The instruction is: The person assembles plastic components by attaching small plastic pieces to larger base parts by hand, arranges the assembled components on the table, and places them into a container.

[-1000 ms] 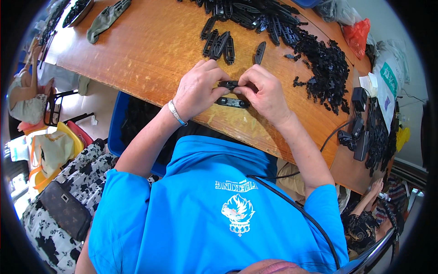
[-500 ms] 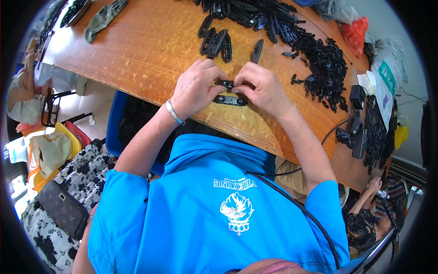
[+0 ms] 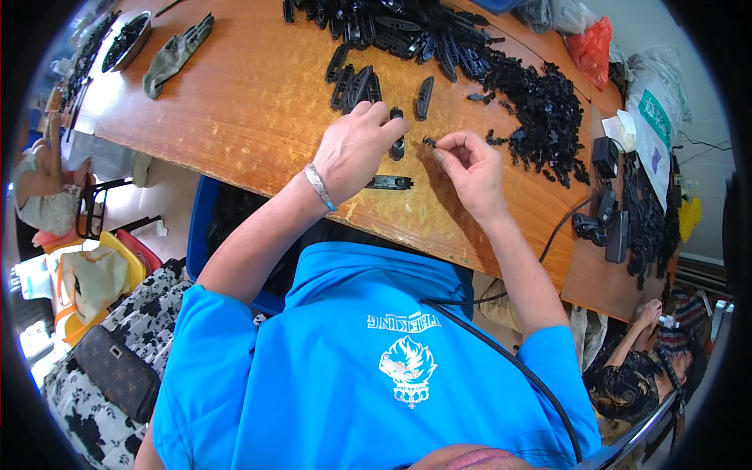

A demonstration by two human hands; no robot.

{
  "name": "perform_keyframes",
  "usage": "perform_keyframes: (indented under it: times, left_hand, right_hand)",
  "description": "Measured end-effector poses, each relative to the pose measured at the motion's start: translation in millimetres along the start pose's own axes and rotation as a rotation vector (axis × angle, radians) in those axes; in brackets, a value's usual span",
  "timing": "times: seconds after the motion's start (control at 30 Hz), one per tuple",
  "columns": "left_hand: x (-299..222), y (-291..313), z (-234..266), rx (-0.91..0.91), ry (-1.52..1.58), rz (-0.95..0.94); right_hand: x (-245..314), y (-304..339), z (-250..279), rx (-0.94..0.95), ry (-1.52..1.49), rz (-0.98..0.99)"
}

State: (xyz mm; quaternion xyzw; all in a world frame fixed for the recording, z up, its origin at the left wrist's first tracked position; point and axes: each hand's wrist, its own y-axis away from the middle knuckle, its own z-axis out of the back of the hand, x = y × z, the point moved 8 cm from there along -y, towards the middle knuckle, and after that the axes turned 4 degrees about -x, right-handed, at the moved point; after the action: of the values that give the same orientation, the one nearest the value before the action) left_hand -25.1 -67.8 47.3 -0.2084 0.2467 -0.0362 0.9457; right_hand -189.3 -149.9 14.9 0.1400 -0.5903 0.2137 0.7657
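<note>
My left hand (image 3: 352,153), with a bracelet on its wrist, has its fingers closed at a long black plastic piece (image 3: 398,147), which stands lengthwise away from me. My right hand (image 3: 474,172) is a little to the right and pinches a small black plastic part (image 3: 428,142) between thumb and forefinger. Nearer the table edge, below my left fingers, lies another long black housing (image 3: 390,182), set crosswise. Just beyond my left hand several oval black pieces (image 3: 359,88) sit side by side. A single oval piece (image 3: 424,98) lies apart from them.
Small black parts (image 3: 548,117) form a heap at the right, joining a pile of long black pieces (image 3: 399,35) at the far side. A grey-green cloth (image 3: 178,56) and a bowl (image 3: 129,43) are at the far left. A blue bin (image 3: 201,227) stands below the table edge.
My hands were together over a black piece and are now apart. The right has drawn off to the right with a small part; the left has moved slightly away from me.
</note>
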Motion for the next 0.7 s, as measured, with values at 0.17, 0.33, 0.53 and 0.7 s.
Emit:
perform_keyframes:
  times: [0.17,0.33,0.53,0.7]
  left_hand:
    - [-10,7,4,0.020,0.001,-0.045]
    - [7,23,12,-0.066,0.127,0.066]
    - [18,30,9,-0.125,0.158,0.113]
    - [23,33,6,-0.095,0.204,0.147]
  right_hand:
    - [11,8,-11,0.045,0.056,0.090]
    - [26,11,-32,0.110,0.117,0.198]
    - [39,5,-55,0.146,0.241,0.368]
    - [49,3,-59,0.195,0.369,0.451]
